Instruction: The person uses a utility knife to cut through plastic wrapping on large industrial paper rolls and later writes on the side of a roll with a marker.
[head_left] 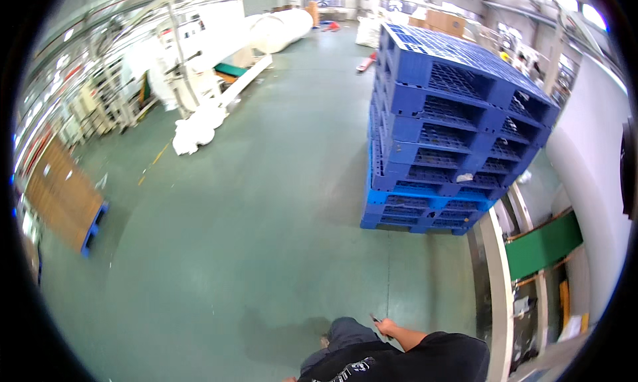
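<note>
- Right hand (387,327), at the lower middle, is wrapped around a thin tool (373,317); its exact kind is too small to tell.
- That tool's long axis slants, with the slim end pointing ahead and a little left, out past the fingers.
- Left hand (290,380) shows only as a sliver of skin at the bottom edge; I cannot tell whether it is spread, curled or holding anything. The tool is far nearer the right.
- Dark trousers (349,331) and a black shirt (425,360) lie just beside the right forearm.
- Green floor (266,216) stretches ahead of the person.
- Blue pallets (407,99) stand in a tall stack ahead and to the right, well apart from both hands; a brighter blue one (379,197) sits low in it.
- Farther right, a pale rail (498,282) runs beside a green panel (545,246) and a big white roll (591,156).
- Far left, a brown board stack (63,192) rests on a blue pallet (95,229).
- Beyond, a white bundle (198,126) lies on the floor.
</note>
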Available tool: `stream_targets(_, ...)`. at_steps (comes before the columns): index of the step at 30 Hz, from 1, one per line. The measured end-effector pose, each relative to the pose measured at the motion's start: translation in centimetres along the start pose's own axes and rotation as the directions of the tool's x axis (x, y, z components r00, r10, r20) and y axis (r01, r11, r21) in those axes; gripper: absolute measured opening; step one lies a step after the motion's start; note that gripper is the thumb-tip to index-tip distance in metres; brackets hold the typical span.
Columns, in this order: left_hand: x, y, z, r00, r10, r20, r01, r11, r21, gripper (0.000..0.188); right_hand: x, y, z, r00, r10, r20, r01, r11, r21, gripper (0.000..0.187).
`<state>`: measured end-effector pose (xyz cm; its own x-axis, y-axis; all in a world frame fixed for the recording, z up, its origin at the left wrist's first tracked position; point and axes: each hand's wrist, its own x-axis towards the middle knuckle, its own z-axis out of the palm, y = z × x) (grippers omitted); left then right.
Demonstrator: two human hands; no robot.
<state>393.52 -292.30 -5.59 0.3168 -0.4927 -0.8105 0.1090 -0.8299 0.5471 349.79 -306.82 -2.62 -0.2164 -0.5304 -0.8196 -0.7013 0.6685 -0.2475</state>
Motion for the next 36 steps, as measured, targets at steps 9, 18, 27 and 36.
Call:
stream_targets(9,26.2,42.1,-1.8,0.918,0.396,0.022,-0.395,0.908,0.138,0.012,12.0,-6.4,-4.1,0.971,-0.239,-0.008,0.239,0.968,0.070,0.049)
stream_targets(18,37.2,61.1,7.6,0.976,0.205,0.072,-0.210,0.974,0.081,0.009,28.0,-50.6,-29.1,0.957,-0.180,-0.227,0.250,0.910,0.330,0.048)
stream_targets(27,48.6,77.8,16.5,0.967,-0.063,0.246,-0.024,0.942,0.335,0.012,42.4,-71.3,-47.0,0.948,-0.108,-0.301,0.253,0.828,0.501,0.039)
stream_targets(36,69.3,116.4,25.9,0.891,0.323,0.318,-0.414,0.865,0.283,0.015,50.5,-69.0,-48.2,0.920,0.386,0.065,-0.343,0.715,0.610,0.052)
